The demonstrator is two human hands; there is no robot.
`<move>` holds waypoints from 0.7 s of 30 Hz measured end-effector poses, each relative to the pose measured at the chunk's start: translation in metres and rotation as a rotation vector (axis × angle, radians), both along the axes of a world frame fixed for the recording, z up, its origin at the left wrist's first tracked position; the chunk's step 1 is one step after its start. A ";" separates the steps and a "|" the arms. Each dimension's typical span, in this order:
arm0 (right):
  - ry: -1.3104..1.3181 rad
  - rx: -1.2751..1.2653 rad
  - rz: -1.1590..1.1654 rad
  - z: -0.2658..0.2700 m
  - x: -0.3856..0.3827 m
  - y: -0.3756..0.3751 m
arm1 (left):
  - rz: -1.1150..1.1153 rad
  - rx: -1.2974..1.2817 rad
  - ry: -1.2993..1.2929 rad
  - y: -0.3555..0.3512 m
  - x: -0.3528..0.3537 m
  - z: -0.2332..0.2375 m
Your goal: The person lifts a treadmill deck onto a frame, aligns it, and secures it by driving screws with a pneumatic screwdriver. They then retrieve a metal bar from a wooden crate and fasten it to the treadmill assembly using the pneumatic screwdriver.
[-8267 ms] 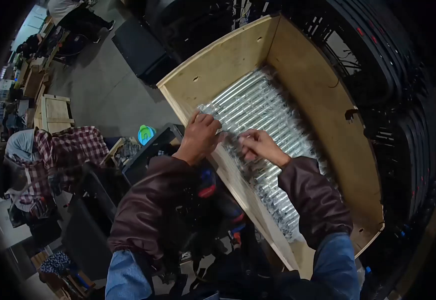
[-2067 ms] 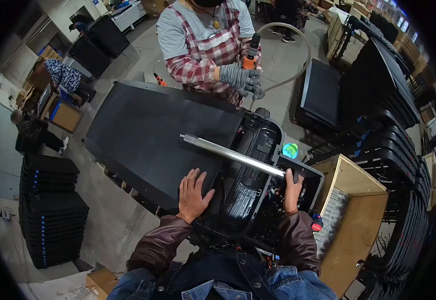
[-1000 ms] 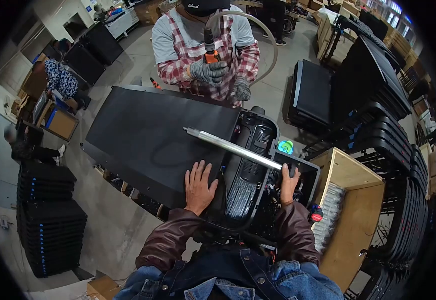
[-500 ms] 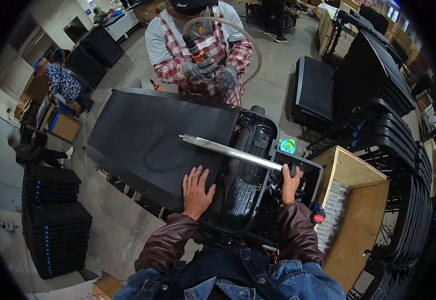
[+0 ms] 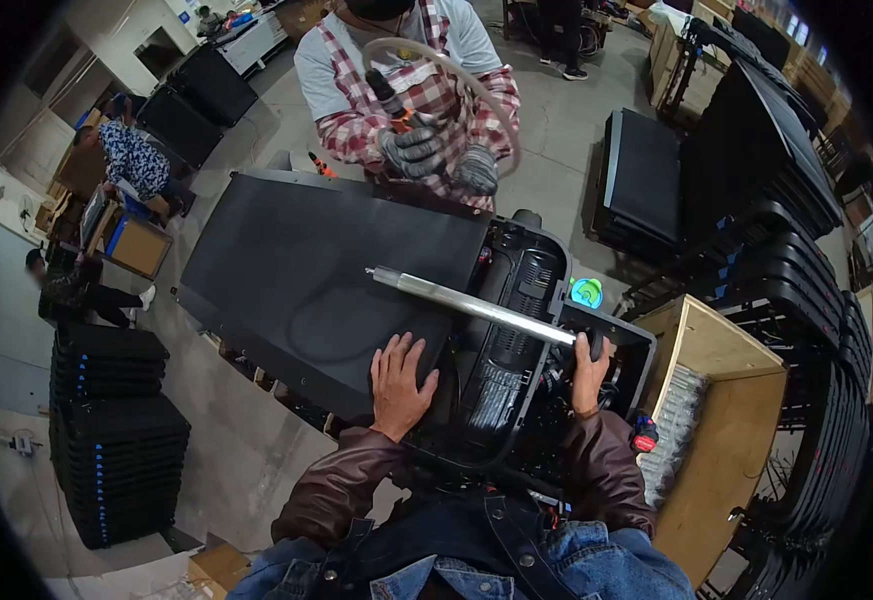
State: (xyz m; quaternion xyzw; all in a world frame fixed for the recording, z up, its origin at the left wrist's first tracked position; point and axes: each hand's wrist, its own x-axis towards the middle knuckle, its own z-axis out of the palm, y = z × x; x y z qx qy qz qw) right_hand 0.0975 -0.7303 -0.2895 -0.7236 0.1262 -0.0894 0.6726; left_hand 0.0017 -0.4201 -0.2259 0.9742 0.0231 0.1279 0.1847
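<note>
A long silvery metal roller (image 5: 471, 305) lies slantwise over a treadmill, its thin tip above the black belt surface (image 5: 286, 235). My right hand (image 5: 588, 380) is closed around the roller's near-right end, by a dark round pulley (image 5: 597, 346). Flat on the black surface, my left hand (image 5: 403, 388) has its fingers spread and holds nothing. Between my hands is the treadmill's black motor housing (image 5: 501, 375), its ribbed and slotted parts exposed.
Across the treadmill stands a co-worker in grey gloves (image 5: 412, 152) with an orange-and-black power driver (image 5: 386, 97). At right is a wooden crate (image 5: 721, 430) of plastic-wrapped parts. Stacked black panels (image 5: 126, 460) stand at left. A green-and-blue round item (image 5: 586, 292) sits beside the housing.
The whole view has shifted slightly. My hands and the roller keep nearly the same places on the treadmill, and the co-worker's gloved hands have barely moved.
</note>
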 end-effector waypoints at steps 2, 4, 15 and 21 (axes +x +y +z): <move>-0.068 -0.044 -0.019 0.000 -0.001 0.001 | -0.006 -0.005 -0.007 0.000 0.001 0.000; -0.099 -0.053 -0.032 0.001 -0.002 0.003 | -0.003 0.005 -0.004 0.000 0.001 0.000; -0.111 -0.096 -0.024 -0.002 -0.004 0.002 | -0.013 0.029 -0.046 -0.001 -0.002 -0.001; -0.122 -0.072 -0.014 -0.004 -0.001 0.001 | -0.031 0.029 -0.070 0.001 0.000 -0.001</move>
